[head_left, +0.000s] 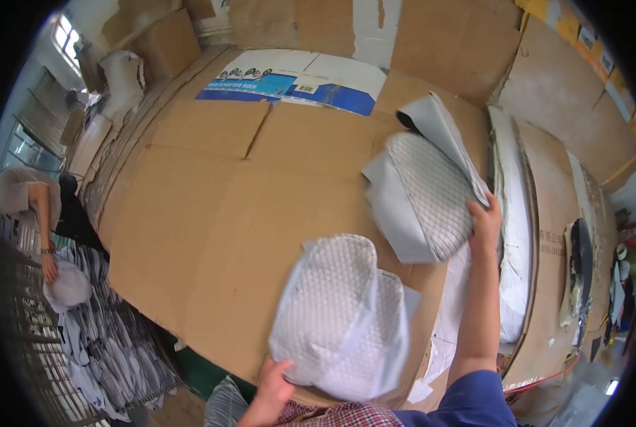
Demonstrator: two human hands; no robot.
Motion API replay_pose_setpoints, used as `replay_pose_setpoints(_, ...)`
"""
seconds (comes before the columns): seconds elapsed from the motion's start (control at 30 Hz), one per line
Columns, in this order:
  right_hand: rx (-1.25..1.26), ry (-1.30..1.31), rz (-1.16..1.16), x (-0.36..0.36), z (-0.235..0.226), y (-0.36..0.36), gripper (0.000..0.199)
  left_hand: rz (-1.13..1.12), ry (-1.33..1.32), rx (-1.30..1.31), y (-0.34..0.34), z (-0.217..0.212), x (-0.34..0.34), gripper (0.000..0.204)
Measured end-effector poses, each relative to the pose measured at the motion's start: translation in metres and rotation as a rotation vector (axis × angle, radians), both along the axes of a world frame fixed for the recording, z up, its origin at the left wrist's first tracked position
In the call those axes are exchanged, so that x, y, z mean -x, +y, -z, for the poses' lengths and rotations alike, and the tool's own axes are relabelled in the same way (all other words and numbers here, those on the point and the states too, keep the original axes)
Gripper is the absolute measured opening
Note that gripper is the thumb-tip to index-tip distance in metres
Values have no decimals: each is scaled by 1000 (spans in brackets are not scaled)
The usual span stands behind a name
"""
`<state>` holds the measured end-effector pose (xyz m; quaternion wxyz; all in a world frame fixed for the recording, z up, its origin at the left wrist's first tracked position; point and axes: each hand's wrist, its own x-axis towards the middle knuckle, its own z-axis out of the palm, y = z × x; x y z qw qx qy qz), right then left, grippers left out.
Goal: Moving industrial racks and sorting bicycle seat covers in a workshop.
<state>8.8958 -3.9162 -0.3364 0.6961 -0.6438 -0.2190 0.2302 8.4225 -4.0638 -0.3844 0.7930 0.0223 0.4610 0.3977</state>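
My left hand [274,386] is closed on the near-left edge of a quilted grey fabric piece [328,306] with rounded lobes and smooth light grey margins. That piece lies at the front of the cardboard-covered table, near my body. Farther out on the right, my right hand [484,219] pinches the right edge of a second quilted fabric piece [432,192]. This one has smooth grey panels at its sides, and its far flap [442,128] stands folded up with a dark underside showing. Both pieces are slightly blurred.
Brown cardboard [204,213] covers the table, with a blue and white printed panel [289,82] at the far side. Upright cardboard sheets line the back and right. At left a co-worker [37,196] handles a similar quilted piece [69,285] over a rack of grey pieces [115,349].
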Motion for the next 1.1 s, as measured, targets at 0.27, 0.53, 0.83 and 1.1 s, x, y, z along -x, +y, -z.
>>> replay_pose_setpoints(0.27,61,-228,69,40,12,-202,52,-139,129,128,0,26,40,53)
replay_pose_setpoints(0.53,172,-351,-58,241,-87,-197,42,-397,274,-148,-4,-7,68,40)
replay_pose_setpoints(0.83,34,-343,-494,422,-153,-162,26,-674,124,-210,-89,-57,301,36)
replay_pose_setpoints(1.1,-30,63,-922,624,-141,-144,30,-1106,131,-155,-173,-47,490,34)
